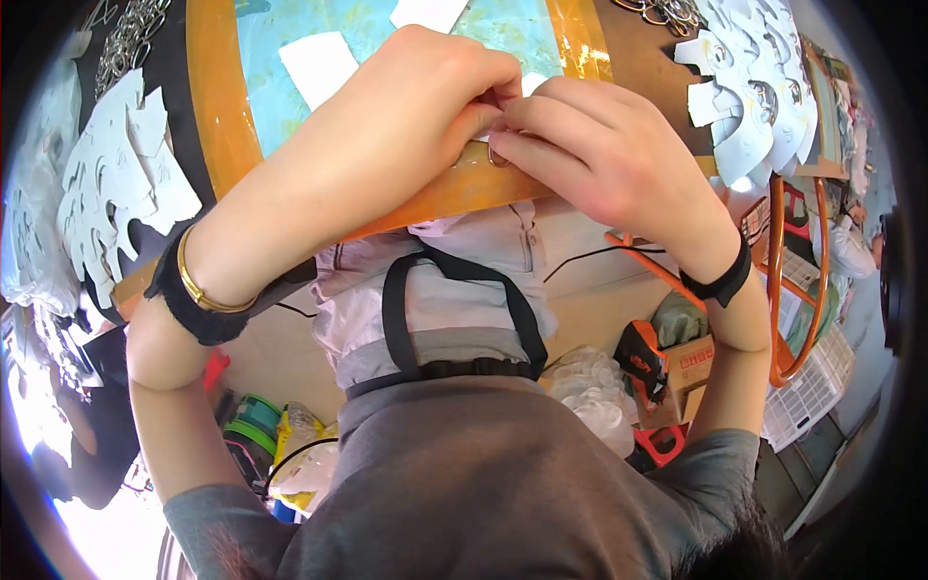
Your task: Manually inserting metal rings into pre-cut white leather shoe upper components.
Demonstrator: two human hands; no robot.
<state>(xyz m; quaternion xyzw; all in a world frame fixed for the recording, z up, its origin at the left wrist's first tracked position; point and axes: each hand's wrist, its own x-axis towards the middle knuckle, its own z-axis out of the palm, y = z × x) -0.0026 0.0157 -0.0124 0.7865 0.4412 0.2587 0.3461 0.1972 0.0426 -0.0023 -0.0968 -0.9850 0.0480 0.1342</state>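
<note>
Together, both hands met over the orange table edge, pinching a small metal ring.

From my remote seat I saw the left hand curled nearly closed, its thumb and fingertips squeezed on the ring from the left, while the right hand was likewise bunched, fingers pressed on the same ring from the right; the ring sat just above the orange rim, and it was too hidden to tell whether anything was threaded on it. Beyond the hands lay the blue tabletop with white paper pieces, and stacks of white cut-out cards sat to either side. Below the table I made out a cluttered floor with a cardboard box.
</note>
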